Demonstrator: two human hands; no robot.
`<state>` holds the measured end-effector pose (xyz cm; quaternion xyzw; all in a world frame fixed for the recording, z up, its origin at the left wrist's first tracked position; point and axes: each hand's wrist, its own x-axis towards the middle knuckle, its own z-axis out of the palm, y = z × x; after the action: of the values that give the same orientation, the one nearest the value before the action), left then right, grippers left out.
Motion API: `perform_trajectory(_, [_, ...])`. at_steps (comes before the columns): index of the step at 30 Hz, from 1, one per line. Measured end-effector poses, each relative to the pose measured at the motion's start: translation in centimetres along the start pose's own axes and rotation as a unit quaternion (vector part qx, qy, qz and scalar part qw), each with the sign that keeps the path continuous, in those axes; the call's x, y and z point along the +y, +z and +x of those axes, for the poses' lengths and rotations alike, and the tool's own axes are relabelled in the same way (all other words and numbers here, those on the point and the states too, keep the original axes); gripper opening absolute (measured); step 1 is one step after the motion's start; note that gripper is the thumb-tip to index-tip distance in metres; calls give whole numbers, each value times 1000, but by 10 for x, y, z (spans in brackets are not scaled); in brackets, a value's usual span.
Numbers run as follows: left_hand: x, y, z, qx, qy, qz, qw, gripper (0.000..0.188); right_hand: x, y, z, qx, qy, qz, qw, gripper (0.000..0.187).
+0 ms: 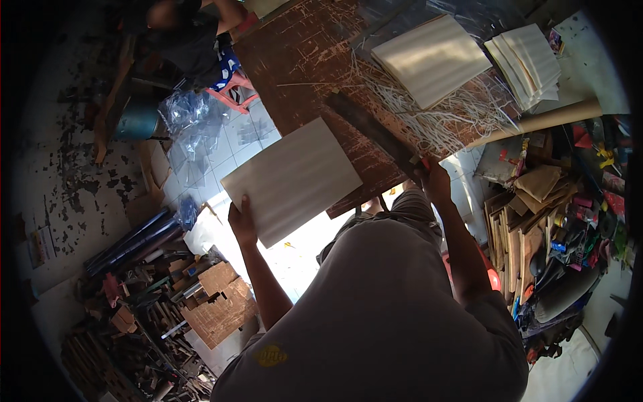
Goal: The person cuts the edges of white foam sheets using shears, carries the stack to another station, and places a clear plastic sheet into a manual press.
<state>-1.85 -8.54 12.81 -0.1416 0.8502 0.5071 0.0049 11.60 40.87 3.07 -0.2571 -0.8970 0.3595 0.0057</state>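
Currently grasping a pale rectangular board by its left edge with the fingers of the left hand, thumb over the upper face, and holding it partly over the near left corner of the scuffed brown tabletop, partly past the edge. Gripping, with the fingers of the right hand, the near end of a long dark bar, slanted across the tabletop near the board. Beyond the bar, a tangle of pale strips, with a second pale board on top and fanned pale sheets to the right. Farther out, left of the tabletop, clear plastic sheeting near a pink stool and another person.
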Motion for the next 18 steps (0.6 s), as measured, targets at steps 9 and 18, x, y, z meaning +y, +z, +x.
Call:
perform_trajectory(9, [161, 24, -5, 28, -32, -73, 996, 59, 13, -9, 20, 73, -111, -2, 991, 39])
perform_trajectory(18, [329, 339, -27, -284, 16, -351, 892, 61, 37, -34, 40, -35, -207, 34, 977, 51])
